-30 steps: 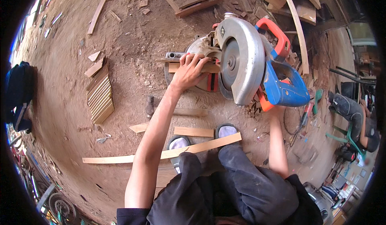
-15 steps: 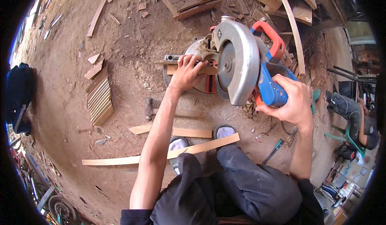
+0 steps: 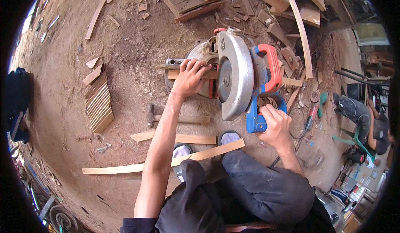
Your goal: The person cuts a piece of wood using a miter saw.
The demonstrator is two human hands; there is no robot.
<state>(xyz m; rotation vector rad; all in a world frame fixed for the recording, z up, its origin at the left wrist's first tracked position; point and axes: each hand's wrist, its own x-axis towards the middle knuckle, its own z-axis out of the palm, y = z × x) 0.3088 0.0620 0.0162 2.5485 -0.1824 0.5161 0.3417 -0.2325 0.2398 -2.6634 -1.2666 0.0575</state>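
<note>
A miter saw [image 3: 238, 74] with a silver blade guard and a blue and red body stands on the ground in front of me. My right hand [image 3: 275, 126] is closed round its blue handle [image 3: 255, 118]. My left hand [image 3: 189, 78] presses a short wooden strip [image 3: 173, 74] against the metal fence [image 3: 173, 61], left of the blade. The fingers curl over the strip and hide part of it. Where the blade stands relative to the wood is hidden by the guard.
A hammer [image 3: 183, 119], wood offcuts [image 3: 196, 139] and a long strip [image 3: 125, 168] lie by my feet. At left sits a stack of cut pieces [image 3: 100, 110]; boards [image 3: 200, 10] lie beyond the saw. A seated person [image 3: 362, 116] is at far right.
The saw head has come toward me and a little left, with my right hand on its handle. My left hand stays on the strip. The view has shifted slightly.
</note>
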